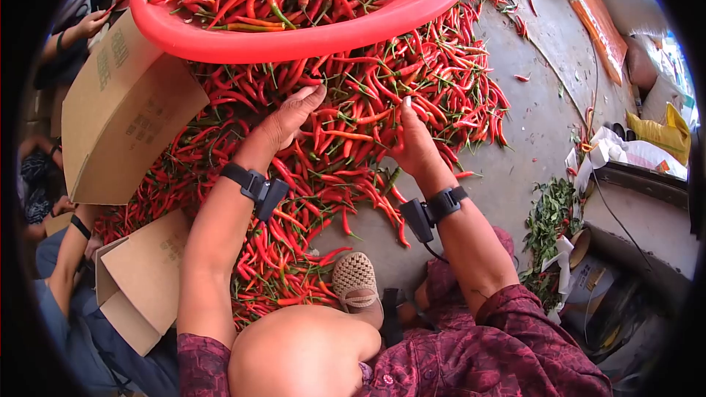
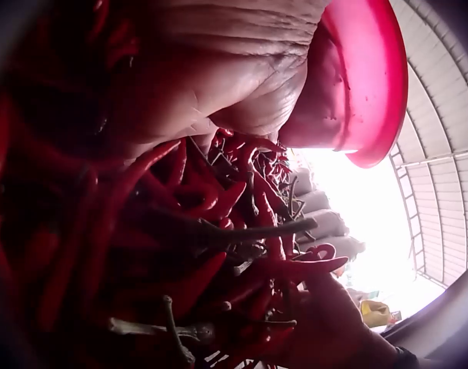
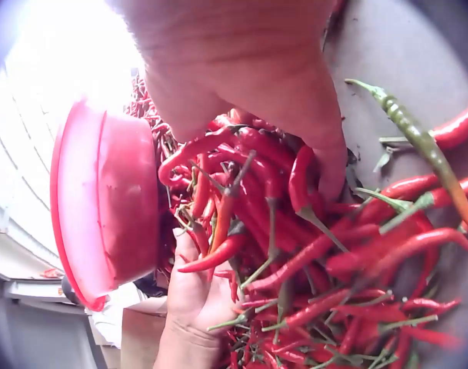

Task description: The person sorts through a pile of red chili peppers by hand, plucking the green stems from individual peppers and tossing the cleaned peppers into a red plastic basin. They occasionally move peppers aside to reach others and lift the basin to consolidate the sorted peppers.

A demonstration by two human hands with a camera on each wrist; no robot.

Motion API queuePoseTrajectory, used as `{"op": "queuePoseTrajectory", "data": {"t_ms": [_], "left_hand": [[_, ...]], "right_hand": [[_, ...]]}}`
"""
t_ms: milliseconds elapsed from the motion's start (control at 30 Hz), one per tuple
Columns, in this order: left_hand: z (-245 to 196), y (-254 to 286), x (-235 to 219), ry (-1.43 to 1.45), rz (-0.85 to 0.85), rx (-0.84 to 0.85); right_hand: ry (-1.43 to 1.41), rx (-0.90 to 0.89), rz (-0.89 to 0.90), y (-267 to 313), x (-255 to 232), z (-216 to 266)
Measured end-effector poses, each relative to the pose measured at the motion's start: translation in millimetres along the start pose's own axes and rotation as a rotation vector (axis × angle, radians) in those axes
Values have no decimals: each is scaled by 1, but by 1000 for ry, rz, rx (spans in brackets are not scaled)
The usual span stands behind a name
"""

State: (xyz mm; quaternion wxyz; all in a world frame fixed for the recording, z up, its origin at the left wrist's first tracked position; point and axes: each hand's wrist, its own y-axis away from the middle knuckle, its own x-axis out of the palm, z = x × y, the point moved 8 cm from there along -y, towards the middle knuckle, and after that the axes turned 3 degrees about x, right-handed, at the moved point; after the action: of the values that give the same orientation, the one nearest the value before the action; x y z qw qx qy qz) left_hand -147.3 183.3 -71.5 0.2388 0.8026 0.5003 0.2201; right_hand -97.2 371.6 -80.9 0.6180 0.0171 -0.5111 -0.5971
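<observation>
Both forearms stretched forward and down from the near edge, each with a black wrist strap. Left hand lay palm-down on the heap of long red chilli peppers with green stems, fingers bent into the pile and scooping a bunch against the palm; in the left wrist view, chillies pressed up under the palm. Right hand dug in just right of it, fingers curled around a cluster of chillies, thumb down along the side. Hands faced each other with chillies bunched between them.

Directly beyond the hands, overhanging the heap, sat a round red plastic basin loaded with more chillies. Left of the heap, two brown cardboard flaps held by other people. On the near side, a beige woven shoe beside the pile. To the right, bare grey concrete floor and a scatter of green leaves and stems.
</observation>
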Motion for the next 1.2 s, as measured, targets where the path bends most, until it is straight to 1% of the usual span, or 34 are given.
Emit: {"op": "queuePoseTrajectory", "data": {"t_ms": [33,67,100,133,167,200,233,267,300,333,367,400,433,467,533,600,633,667,733,767,800,833,867,900,933,967,1000,1033,1067,1100,1133,1167,1200], "left_hand": [[5,-5,-4,-13,13,-8],[11,-9,-6,-26,32,-20],[10,-15,-6,-59,54,50],[1,-6,-4,-58,35,52],[-14,14,0,-59,14,53],[-20,28,5,-59,-5,50],[-1,28,-9,29,-11,70],[2,44,-15,81,10,98],[5,64,-19,132,32,119],[12,85,-35,117,0,104],[16,107,-44,102,-34,87],[-6,134,-36,169,-34,135],[-4,159,-51,28,-125,117],[4,181,-66,-121,-193,35],[18,229,-85,-128,-329,-154],[22,260,-106,-254,-451,-102],[23,276,-116,-320,-511,-80],[13,284,-112,-323,-535,20],[23,298,-122,-352,-594,-9],[21,300,-122,-378,-616,48],[24,303,-126,-413,-661,17],[27,306,-133,-509,-702,-18],[27,309,-139,-607,-737,-53],[27,312,-145,-635,-775,-68],[27,314,-149,-661,-808,-83],[27,313,-151,-685,-832,-98],[19,313,-149,-713,-888,-73],[9,311,-143,-739,-943,-46],[0,308,-138,-766,-999,-17],[-2,299,-132,-673,-989,54],[-6,291,-128,-584,-980,121],[-11,287,-125,-498,-974,188],[-14,283,-127,-497,-989,212]], "right_hand": [[106,4,46,-13,-2,-8],[235,25,16,-12,3,-8],[363,48,-10,-9,10,-8],[331,0,-48,-9,22,-11],[272,-44,27,4,42,-8],[291,23,32,12,46,-17],[305,-21,103,15,51,-28],[317,-67,174,18,58,-41],[319,-80,205,34,74,-47],[319,-87,238,55,97,-50],[275,-39,290,74,120,-54],[232,10,344,87,138,-64],[416,-230,417,93,154,-69],[595,-477,488,106,171,-71],[824,-458,667,136,190,-103],[1007,-446,723,159,187,-136],[1018,-387,812,165,185,-142],[1031,-330,901,168,181,-141],[1079,-315,914,157,165,-106],[1109,-430,774,145,147,-76],[1133,-427,580,125,120,-50],[1271,-499,394,104,95,-15],[1267,-661,305,89,78,26],[1352,-817,157,79,65,66],[1244,-685,25,61,41,99],[1243,-761,-98,51,23,134],[1355,-890,-172,29,-10,168],[1275,-824,-246,17,-30,189],[1369,-740,-332,-3,-53,206],[1408,-614,-363,-33,-83,220],[1438,-487,-388,-58,-111,219],[1626,-641,-454,-63,-115,210],[1809,-802,-519,-65,-111,201]]}}
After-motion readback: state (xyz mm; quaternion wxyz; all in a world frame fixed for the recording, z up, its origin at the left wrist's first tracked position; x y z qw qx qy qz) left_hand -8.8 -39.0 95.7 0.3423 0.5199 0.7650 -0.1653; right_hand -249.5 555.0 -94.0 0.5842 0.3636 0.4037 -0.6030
